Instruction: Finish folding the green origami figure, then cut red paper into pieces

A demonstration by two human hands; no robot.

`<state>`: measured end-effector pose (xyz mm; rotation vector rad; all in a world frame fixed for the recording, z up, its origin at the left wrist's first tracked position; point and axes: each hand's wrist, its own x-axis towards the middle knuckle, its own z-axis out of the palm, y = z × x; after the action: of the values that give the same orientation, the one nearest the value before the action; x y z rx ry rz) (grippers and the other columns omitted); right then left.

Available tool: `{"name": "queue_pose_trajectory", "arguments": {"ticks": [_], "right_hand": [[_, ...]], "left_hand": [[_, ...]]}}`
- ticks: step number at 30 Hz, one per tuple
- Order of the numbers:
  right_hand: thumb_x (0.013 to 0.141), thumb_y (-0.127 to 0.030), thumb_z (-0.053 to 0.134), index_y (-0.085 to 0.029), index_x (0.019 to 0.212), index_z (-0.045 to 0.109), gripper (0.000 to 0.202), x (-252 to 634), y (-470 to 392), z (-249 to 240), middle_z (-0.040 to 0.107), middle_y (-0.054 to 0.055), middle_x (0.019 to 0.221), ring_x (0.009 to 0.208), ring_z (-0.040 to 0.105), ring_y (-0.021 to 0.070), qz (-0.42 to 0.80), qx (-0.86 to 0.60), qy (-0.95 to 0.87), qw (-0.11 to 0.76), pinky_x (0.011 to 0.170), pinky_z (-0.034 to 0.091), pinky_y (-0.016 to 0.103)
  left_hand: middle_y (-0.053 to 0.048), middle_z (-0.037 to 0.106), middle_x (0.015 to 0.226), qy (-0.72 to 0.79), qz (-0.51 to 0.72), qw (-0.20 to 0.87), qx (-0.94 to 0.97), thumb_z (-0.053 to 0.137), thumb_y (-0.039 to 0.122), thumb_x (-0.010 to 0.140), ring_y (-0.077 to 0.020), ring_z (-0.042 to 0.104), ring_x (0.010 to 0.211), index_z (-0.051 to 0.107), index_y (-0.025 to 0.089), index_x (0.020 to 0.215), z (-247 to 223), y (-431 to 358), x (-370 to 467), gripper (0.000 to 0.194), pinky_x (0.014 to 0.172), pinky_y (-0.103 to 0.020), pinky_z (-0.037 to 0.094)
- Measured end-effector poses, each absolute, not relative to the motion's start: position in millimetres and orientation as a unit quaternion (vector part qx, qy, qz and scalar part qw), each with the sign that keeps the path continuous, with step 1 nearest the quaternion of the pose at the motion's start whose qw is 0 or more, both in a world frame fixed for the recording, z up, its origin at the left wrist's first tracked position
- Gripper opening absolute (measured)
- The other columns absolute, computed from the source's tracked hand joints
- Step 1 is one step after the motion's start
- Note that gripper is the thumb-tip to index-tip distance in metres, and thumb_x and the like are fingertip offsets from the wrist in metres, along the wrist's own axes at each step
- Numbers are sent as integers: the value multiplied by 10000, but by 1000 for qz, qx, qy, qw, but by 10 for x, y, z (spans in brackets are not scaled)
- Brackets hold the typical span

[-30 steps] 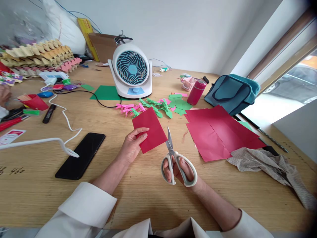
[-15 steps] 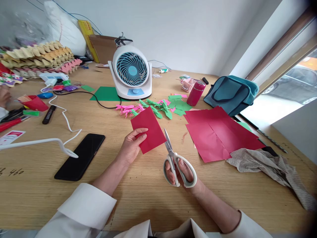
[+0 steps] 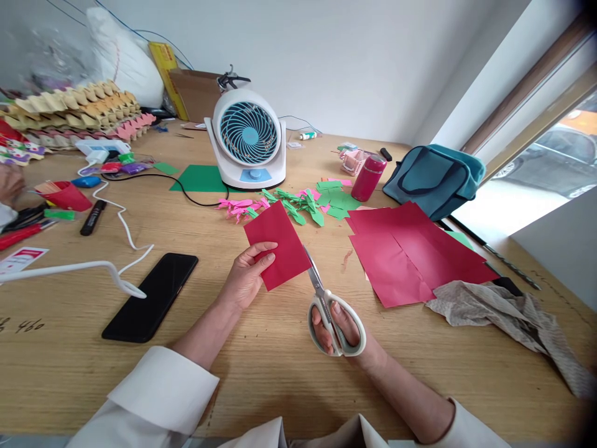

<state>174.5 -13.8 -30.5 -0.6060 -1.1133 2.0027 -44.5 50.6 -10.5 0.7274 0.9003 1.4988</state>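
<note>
A red rectangle of paper, tilted above the middle of a pale-brown wooden desk, meets the scissors with grey-white looped handles near its right-hand corner, in what appears to be a cut along that edge. The next move seems to call for a steady sheet and blades kept in line with the edge; whether paper sits between the blades cannot be told.

The person's left hand grips the sheet at its lower left side, thumb and one finger pressed on the visible face, the other fingers hidden behind. The right-hand part of the sheet stands free of them. The right hand curls around the scissors, fingers through the loops, which stand close together.

Toward the desk's far edge, cut pink and green paper pieces lie before a round white-and-blue fan. Toward the right edge spread large red paper sheets, with a crumpled grey-beige cloth by their near side; toward the left lies a flat black smartphone.
</note>
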Motion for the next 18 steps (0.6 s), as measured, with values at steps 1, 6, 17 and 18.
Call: {"name": "queue_pose_trajectory", "arguments": {"ticks": [1, 6, 17, 18], "right_hand": [[899, -636, 518, -178, 854, 609, 469, 1747, -141, -306, 531, -20, 515, 375, 447, 86, 781, -237, -438, 376, 354, 307, 202], [894, -636, 528, -181, 879, 625, 465, 1741, -147, -260, 545, -16, 538, 402, 471, 95, 778, -245, -442, 372, 372, 345, 209], [837, -702, 552, -162, 834, 619, 543, 1686, -106, -104, 563, -3, 544, 418, 498, 100, 769, -260, -425, 400, 383, 381, 212], [829, -706, 559, -167, 823, 618, 542, 1684, -110, -104, 553, -6, 532, 410, 487, 99, 769, -264, -421, 402, 375, 369, 212]], "left_hand": [[2, 747, 942, 386, 641, 586, 312, 878, 241, 611, -128, 654, 884, 761, 220, 879, -97, 501, -444, 294, 839, -241, 502], [-15, 751, 940, 393, 628, 592, 318, 875, 252, 610, -160, 671, 877, 754, 211, 885, -65, 467, -423, 303, 838, -285, 517], [-13, 740, 948, 400, 599, 602, 344, 865, 252, 627, -150, 651, 887, 761, 211, 881, -106, 390, -304, 277, 815, -250, 500], [-13, 740, 942, 401, 599, 602, 343, 867, 254, 624, -148, 650, 886, 761, 211, 878, -107, 388, -301, 278, 815, -248, 499]]}}
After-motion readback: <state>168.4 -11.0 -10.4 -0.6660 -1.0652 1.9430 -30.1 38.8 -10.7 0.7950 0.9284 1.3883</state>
